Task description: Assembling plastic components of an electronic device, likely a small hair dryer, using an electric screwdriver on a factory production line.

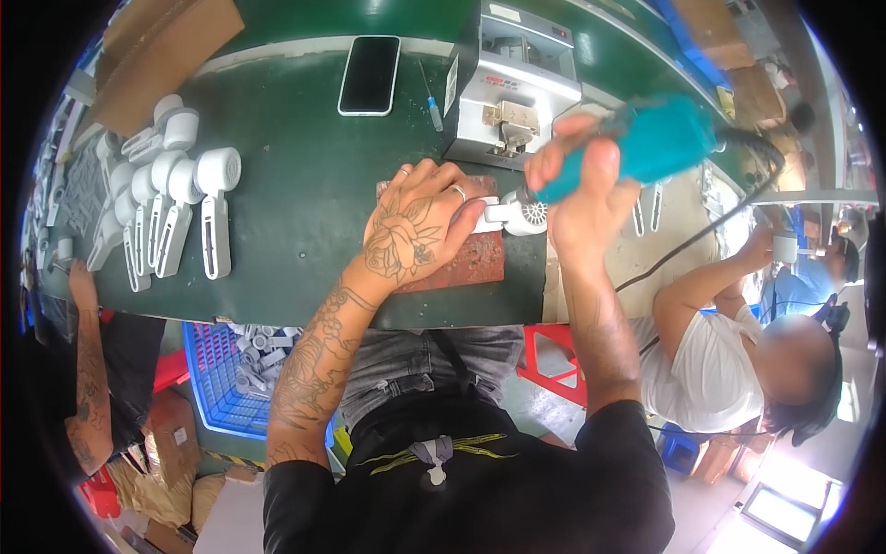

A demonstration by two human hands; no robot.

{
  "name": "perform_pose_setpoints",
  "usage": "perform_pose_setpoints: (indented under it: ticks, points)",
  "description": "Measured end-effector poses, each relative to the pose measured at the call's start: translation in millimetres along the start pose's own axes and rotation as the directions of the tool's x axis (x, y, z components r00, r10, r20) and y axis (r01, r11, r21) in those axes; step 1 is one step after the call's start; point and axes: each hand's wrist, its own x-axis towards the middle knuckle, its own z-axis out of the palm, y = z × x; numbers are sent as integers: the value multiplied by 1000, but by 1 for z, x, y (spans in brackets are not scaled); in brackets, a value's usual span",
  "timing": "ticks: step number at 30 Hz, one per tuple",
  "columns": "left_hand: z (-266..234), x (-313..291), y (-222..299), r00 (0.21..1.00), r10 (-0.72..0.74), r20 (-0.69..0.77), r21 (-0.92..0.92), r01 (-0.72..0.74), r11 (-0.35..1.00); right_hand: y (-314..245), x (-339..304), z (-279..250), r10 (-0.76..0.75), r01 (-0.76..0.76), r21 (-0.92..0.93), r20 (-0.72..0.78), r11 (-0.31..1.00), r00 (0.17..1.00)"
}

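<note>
My left hand (420, 226) lies over the handle of a white part with a round, grilled head (529, 215), pressing it onto a worn reddish-brown board (475, 263). The part's handle is mostly hidden under my fingers. My right hand (591, 189) is wrapped round a teal corded power tool (637, 152), somewhat blurred. Its front end is beside the part's head; whether it touches cannot be made out. Several similar white parts with slotted grey handles (175, 189) are grouped on the green table (295, 175) to the left.
A metal machine (508, 83) stands at the back, near a blue-handled screwdriver (432, 106) and a phone (369, 76). A black cable (711, 226) runs from the tool. Below the table is a blue basket (217, 388) of grey parts. Co-workers sit left and right (706, 360).
</note>
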Motion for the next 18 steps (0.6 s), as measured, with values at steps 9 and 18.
perform_pose_setpoints:
  ticks: [9,18]
  points:
    - [1,-3,1,1000,-8,-15,2,8,1000,6,-24,-2,38,-38,-22,24,999,999]
    - [1,-1,5,1000,-5,-1,33,5,999,20,-33,-4,-20,18,14,103,1000,995]
